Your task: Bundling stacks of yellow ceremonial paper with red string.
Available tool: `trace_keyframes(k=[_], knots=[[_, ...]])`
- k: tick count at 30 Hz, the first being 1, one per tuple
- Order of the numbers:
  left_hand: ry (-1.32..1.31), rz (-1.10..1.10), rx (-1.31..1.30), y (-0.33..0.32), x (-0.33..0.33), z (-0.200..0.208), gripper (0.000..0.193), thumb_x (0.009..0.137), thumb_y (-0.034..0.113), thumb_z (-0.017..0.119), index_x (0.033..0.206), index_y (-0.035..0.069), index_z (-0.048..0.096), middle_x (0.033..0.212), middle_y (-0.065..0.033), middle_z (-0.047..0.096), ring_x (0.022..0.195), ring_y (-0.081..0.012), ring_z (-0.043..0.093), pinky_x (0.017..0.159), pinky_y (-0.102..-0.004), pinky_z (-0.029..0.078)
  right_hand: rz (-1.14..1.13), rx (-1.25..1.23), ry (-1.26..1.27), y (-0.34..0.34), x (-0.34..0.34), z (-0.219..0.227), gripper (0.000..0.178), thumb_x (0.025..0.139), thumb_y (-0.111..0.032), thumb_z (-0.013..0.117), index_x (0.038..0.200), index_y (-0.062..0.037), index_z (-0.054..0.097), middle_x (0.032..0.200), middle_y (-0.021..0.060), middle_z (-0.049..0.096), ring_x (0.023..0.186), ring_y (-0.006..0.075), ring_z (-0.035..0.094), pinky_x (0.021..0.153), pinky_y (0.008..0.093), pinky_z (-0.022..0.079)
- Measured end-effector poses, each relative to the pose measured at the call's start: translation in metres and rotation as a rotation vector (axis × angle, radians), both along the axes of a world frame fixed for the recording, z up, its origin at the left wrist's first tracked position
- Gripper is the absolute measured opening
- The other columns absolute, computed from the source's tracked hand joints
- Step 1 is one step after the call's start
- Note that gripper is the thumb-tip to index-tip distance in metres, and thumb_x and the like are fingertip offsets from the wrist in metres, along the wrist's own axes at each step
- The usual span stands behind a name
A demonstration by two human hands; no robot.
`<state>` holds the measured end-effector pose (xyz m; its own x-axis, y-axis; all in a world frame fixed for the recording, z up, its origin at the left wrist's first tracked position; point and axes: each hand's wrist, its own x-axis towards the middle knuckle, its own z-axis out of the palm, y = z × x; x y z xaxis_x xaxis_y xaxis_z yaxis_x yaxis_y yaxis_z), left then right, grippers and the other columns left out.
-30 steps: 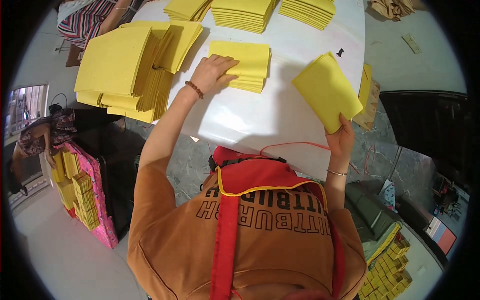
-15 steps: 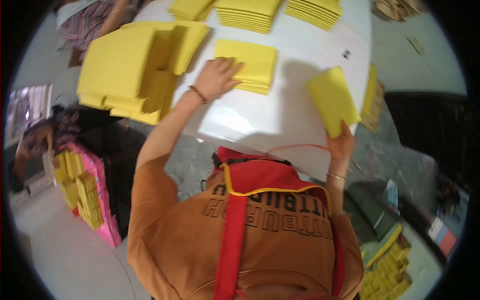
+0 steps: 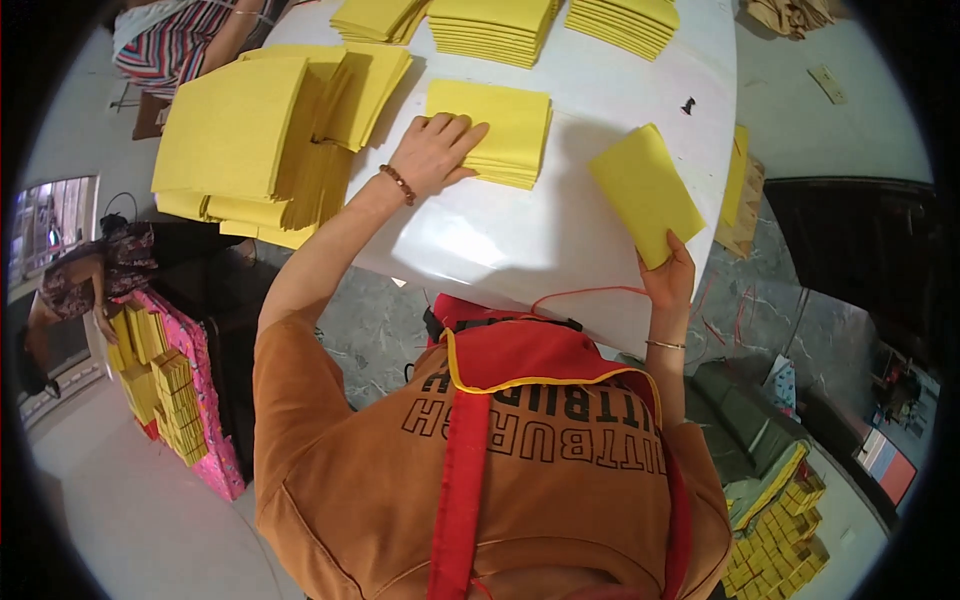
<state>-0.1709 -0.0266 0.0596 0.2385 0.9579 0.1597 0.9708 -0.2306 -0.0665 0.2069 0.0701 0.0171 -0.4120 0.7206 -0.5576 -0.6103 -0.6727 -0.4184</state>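
Observation:
A low stack of yellow paper (image 3: 510,112) lies on the white tabletop in front of me. My left hand (image 3: 436,152) grips its near left side, fingers bent over the top and thumb at the lower edge. To the right, my right hand (image 3: 670,275) pinches a flat yellow paper piece (image 3: 648,190) by its near end, thumb on top. The piece is held over the table's right side, apart from the stack. Whether it is one sheet or several layers I cannot tell.
A tall, uneven pile of larger yellow paper (image 3: 225,130) stands at the left. Several neat yellow stacks (image 3: 492,28) line the far side. A small black object (image 3: 688,105) lies at the far right of the white table (image 3: 600,285). Another person's arm (image 3: 232,40) shows at the far left.
My right hand has moved slightly left with the yellow paper piece. My left hand stays at the stack, its fingers a little more bent.

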Motion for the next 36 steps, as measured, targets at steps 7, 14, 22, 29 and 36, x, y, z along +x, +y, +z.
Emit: trace_keyframes(k=[7,14,22,29,36], knots=[[-0.062,-0.084,0.032,0.009,-0.016,-0.006,0.058,0.073,0.029,0.065,0.124,0.01,0.044,0.103,-0.0073,0.055,0.092,-0.0221,0.052,0.078,-0.033,0.043,0.025,0.024,-0.048,0.002,0.001,0.004,0.03,0.09,-0.013,0.046,0.118,-0.0035,0.047,0.117,0.009,0.055,0.106,0.0237,0.055,0.09,0.039,0.044],[-0.206,0.056,0.153,0.014,-0.015,-0.002,0.048,0.069,0.011,0.063,0.116,0.009,0.051,0.089,-0.0072,0.06,0.082,-0.0238,0.055,0.072,-0.0348,0.044,0.089,0.008,-0.052,0.014,-0.018,0.016,0.029,0.089,-0.013,0.048,0.116,-0.0032,0.048,0.112,0.0083,0.056,0.102,0.0222,0.056,0.086,0.0361,0.047],[-0.295,0.253,0.727,0.025,-0.042,0.062,0.044,0.063,0.001,0.061,0.106,0.009,0.059,0.079,-0.0068,0.06,0.072,-0.0243,0.054,0.064,-0.0345,0.042,0.292,0.23,-0.094,0.029,-0.092,0.054,0.032,0.087,-0.009,0.049,0.119,-0.0066,0.046,0.117,0.007,0.053,0.104,0.0206,0.054,0.087,0.0353,0.046],[-0.257,0.228,0.703,0.016,-0.028,0.061,0.047,0.061,-0.002,0.059,0.107,0.01,0.058,0.08,-0.0061,0.06,0.073,-0.0237,0.054,0.064,-0.0344,0.042,0.433,0.352,-0.138,0.012,-0.198,0.035,0.044,0.083,0.0,0.049,0.124,-0.0082,0.035,0.119,0.0083,0.047,0.111,0.0229,0.048,0.09,0.0374,0.045],[-0.29,0.166,0.454,0.009,-0.009,0.029,0.05,0.062,0.0,0.06,0.11,0.011,0.056,0.097,-0.0049,0.061,0.081,-0.0224,0.055,0.07,-0.0326,0.042,0.407,0.187,-0.14,0.014,-0.214,0.019,0.048,0.084,0.0,0.05,0.127,-0.0101,0.03,0.122,0.0098,0.044,0.112,0.0271,0.048,0.092,0.0435,0.045]])
